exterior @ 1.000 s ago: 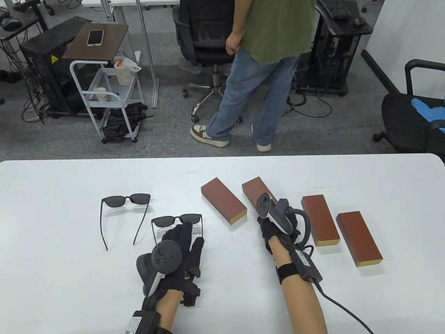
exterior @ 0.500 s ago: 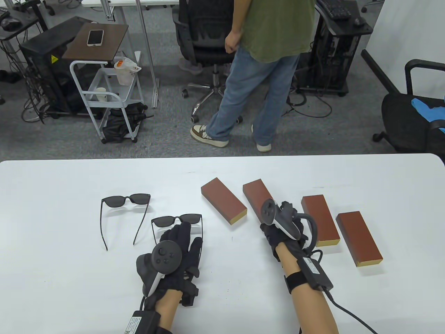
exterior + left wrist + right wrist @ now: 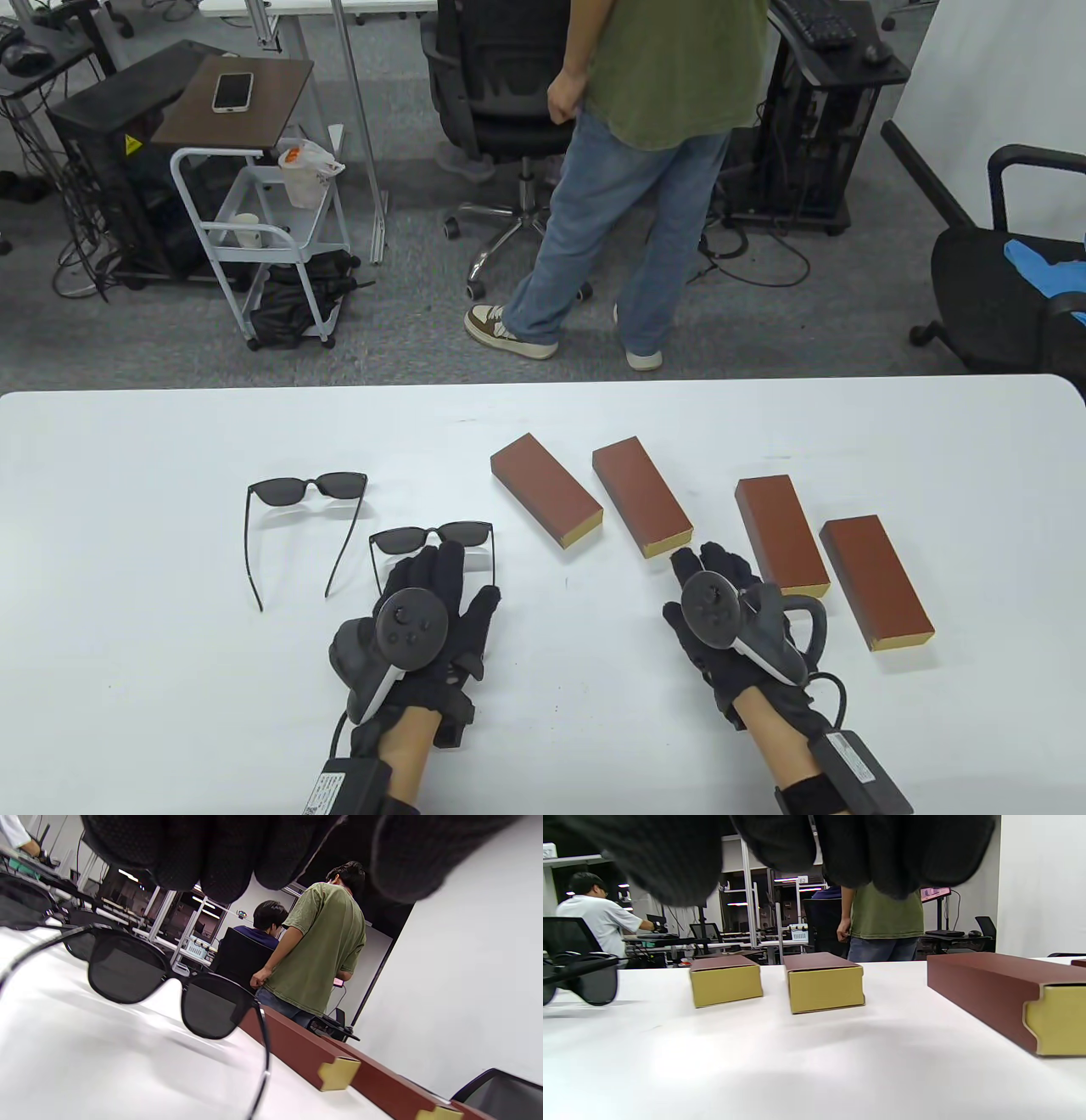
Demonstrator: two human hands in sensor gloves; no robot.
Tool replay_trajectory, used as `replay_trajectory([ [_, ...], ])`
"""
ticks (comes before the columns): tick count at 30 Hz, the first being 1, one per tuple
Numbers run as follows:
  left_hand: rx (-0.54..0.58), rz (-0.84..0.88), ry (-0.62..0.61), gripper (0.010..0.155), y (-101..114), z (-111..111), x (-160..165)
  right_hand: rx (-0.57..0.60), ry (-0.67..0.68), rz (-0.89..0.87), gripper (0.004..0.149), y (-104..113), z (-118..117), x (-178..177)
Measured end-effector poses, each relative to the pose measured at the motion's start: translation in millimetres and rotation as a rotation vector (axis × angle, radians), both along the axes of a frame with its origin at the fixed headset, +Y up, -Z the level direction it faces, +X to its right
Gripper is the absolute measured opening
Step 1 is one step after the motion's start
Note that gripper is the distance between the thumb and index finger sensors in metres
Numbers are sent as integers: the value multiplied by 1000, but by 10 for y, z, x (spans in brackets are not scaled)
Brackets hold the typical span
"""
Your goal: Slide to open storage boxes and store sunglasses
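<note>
the white table [image 3: 127, 526] is being used as the work surface, and four brown storage boxes are being left on it unopened: the first box [image 3: 545, 489], the second box [image 3: 641, 496], the third box [image 3: 781, 535] and the fourth box [image 3: 876, 581], each with its yellow drawer end facing the person. for the step in hand (judged to be the opening of a box), the sleeve is best being held down by one hand while the yellow end is being pushed or drawn straight along the box's length, so that nothing is being skewed or jammed. two pairs of sunglasses are being kept unfolded to the left: the far sunglasses [image 3: 307, 490] and the near sunglasses [image 3: 433, 536]. the left hand [image 3: 433, 620] is being laid flat, fingers spread, between the near pair's arms; whether the frame is being touched cannot be told. the right hand [image 3: 730, 628] is being rested palm down just short of the second box, fingers loosely extended, with nothing being held.
</note>
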State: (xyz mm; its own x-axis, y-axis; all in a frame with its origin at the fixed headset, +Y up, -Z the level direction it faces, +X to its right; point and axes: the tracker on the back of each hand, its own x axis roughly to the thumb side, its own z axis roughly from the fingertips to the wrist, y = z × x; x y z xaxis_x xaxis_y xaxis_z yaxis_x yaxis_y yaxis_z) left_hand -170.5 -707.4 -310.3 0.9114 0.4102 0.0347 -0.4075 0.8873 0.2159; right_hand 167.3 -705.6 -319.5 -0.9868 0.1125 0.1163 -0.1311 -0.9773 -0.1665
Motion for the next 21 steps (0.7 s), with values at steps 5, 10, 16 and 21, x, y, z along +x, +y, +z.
replay_trajectory([
  [5, -28, -85, 3, 79, -54, -27, -46, 7, 9, -20, 62, -112, 78, 49],
  [10, -73, -228, -1, 78, -71, -112, -11, -67, 39, -30, 64, -247, 83, 53],
  [16, -116, -341, 59, 77, 70, -388, -106, -79, 52, -27, 64, -224, 41, 49],
  [21, -200, -462, 127, 73, 183, -731, -259, -67, 40, -34, 65, -177, 13, 112],
])
